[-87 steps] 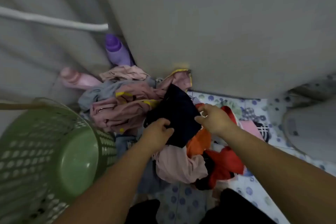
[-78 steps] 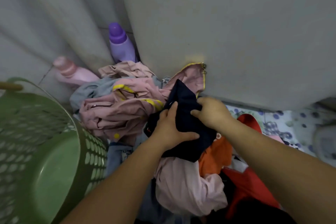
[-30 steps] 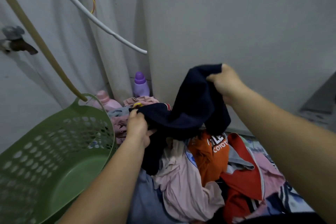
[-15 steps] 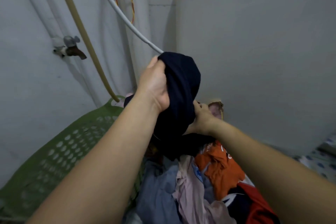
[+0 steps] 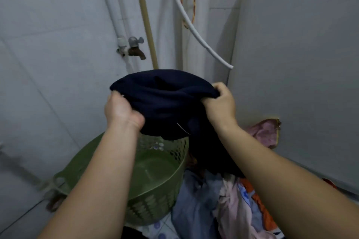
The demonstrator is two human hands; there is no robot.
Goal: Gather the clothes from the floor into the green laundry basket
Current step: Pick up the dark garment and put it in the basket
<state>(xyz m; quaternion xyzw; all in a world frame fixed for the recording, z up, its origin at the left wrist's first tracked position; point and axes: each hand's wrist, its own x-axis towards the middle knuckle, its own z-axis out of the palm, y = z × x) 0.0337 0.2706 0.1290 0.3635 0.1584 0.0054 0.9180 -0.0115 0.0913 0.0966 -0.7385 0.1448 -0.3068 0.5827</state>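
Above the far rim of the green basket, both hands are holding up a dark navy garment: the left hand and right hand are gripping its opposite edges with closed fingers, beside the clothes pile on the floor.

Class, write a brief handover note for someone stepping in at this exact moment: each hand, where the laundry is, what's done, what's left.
Left hand and right hand: both grip the navy garment, held above the green laundry basket.
Basket: looks empty inside.
Pile of clothes: on the floor, right of the basket.
Done: one garment lifted.
Left: drop it in, then gather the pile.
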